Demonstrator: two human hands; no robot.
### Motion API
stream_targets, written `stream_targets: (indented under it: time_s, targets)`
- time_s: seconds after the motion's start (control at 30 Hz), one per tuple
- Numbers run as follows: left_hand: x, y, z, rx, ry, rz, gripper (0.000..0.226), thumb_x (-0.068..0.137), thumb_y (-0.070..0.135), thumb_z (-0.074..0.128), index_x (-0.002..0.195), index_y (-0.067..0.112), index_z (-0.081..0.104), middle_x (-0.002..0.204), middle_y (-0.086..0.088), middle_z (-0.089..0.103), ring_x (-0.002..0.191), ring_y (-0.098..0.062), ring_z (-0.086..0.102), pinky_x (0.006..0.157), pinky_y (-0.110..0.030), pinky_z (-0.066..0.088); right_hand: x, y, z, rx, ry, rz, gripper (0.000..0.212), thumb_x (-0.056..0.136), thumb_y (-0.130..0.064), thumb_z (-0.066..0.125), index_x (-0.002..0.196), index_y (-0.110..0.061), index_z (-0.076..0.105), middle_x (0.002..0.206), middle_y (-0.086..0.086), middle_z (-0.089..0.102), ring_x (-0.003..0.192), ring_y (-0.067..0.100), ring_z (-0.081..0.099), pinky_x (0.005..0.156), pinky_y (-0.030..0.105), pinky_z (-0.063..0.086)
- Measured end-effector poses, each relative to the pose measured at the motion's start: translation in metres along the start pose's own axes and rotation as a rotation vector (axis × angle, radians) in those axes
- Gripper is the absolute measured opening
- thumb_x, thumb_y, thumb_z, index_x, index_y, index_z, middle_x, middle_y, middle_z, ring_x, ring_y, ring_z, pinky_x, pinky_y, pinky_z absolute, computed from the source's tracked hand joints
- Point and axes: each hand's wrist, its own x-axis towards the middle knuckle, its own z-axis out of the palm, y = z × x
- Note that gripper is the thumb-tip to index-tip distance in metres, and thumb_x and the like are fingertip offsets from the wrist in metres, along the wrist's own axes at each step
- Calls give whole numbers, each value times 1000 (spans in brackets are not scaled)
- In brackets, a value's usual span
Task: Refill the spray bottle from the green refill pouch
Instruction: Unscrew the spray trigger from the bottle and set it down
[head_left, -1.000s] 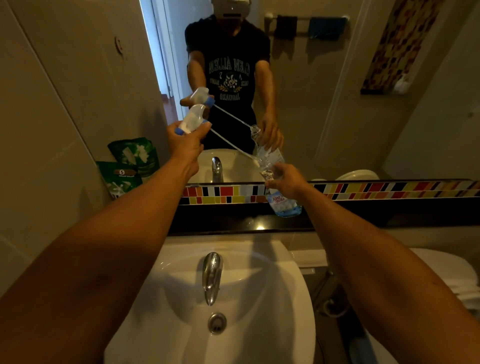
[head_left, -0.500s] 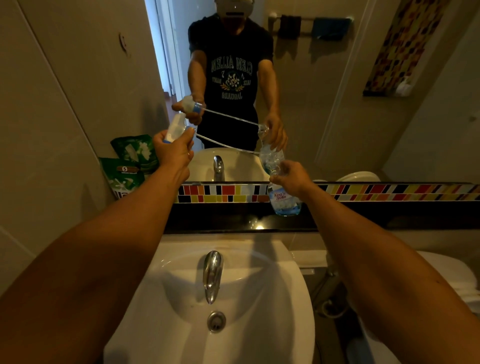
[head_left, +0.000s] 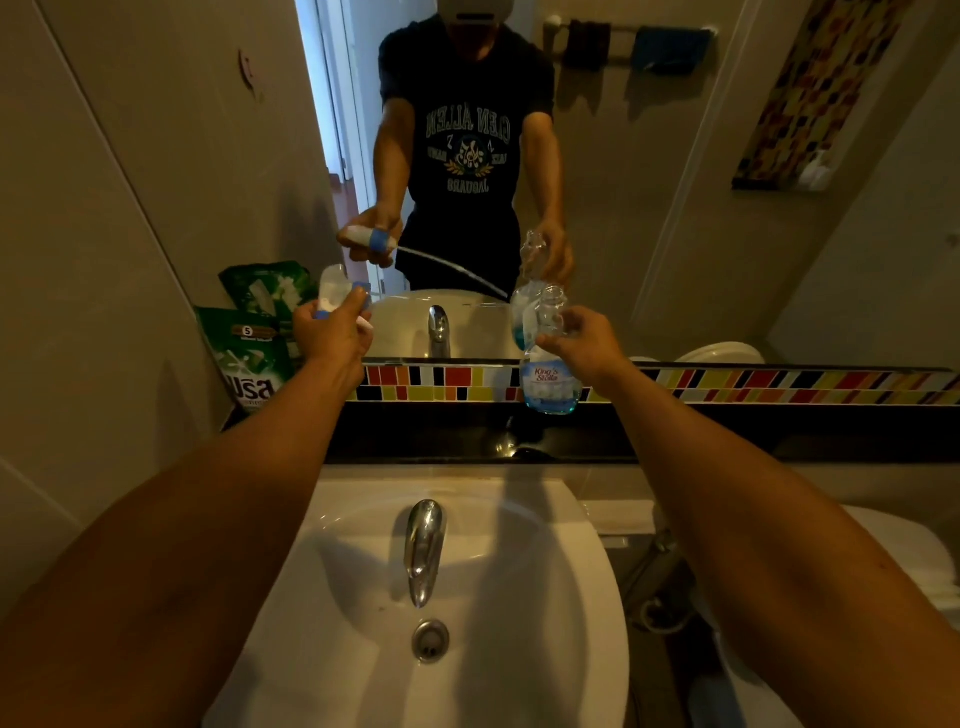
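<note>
Below my arms sits the sink with its tap. Past it, on the dark ledge, my right hand wraps the neck of the bottle, which stands open-mouthed with only a little blue liquid at the bottom. My left hand grips the removed sprayer, held well apart from the bottle. So the opening is done; I judge the pouring is all still ahead. The pouch leans untouched in the left corner, and I need a free hand to take it.
</note>
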Motion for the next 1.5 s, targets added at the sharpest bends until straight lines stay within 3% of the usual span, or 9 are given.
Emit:
stream_targets:
  time_s: [0.13,0.3,0.47,0.57,0.8,0.9,1.07,1.2,1.5]
  targets:
    - [9,-35,-17,18,22,-27,49,87,22,75,130,20,50,114,-9,68,87,-19,73,59,-30,56,3,14,10,9,0,9,41,94,-10,72,132,-6,58,124,9,68,113,25,66,91,37,57]
    - [14,-76,-32,28,49,-155,36,97,19,61,131,17,51,97,-2,71,83,-13,72,66,-29,57,7,33,24,-3,1,23,41,94,-13,73,132,-10,60,127,8,68,117,25,66,102,46,55]
    - [30,-110,-52,117,13,-225,27,99,18,53,125,14,55,105,-3,69,100,-17,69,69,-29,51,15,47,31,-48,18,57,47,93,-19,74,137,-11,59,133,7,66,121,25,64,103,46,55]
    - [40,-129,-62,140,-7,-234,38,99,20,49,137,13,51,117,-6,67,107,-22,68,75,-32,51,19,57,32,-63,30,62,53,92,-21,76,140,-15,56,137,6,64,124,25,63,103,47,56]
    - [59,-153,-72,201,9,-263,40,101,21,48,139,13,49,119,-8,64,104,-25,68,76,-34,53,22,66,37,-30,65,40,44,93,-14,73,133,-17,55,113,-14,61,107,10,63,97,39,56]
    - [71,-162,-80,335,33,-212,39,96,21,56,134,11,56,113,-9,65,97,-22,67,74,-33,54,24,69,38,-15,80,43,49,93,-16,75,135,-17,51,114,-15,61,105,7,62,97,38,56]
    - [82,-173,-88,727,74,-59,33,96,28,61,121,7,66,113,-18,62,87,-27,60,60,-28,47,23,69,37,8,64,28,51,95,-15,72,141,-17,49,139,3,60,126,20,59,104,44,54]
    - [93,-180,-92,929,79,-70,33,94,30,62,118,8,69,127,-23,58,99,-36,65,73,-40,54,20,70,38,10,69,25,51,96,-14,69,142,-19,48,141,4,60,128,21,59,105,44,54]
    - [96,-188,-79,986,131,-173,33,96,17,62,124,1,65,126,-20,61,103,-33,66,74,-35,53,16,71,54,-7,38,-26,46,96,-16,71,137,-21,51,137,0,62,127,19,60,104,47,55]
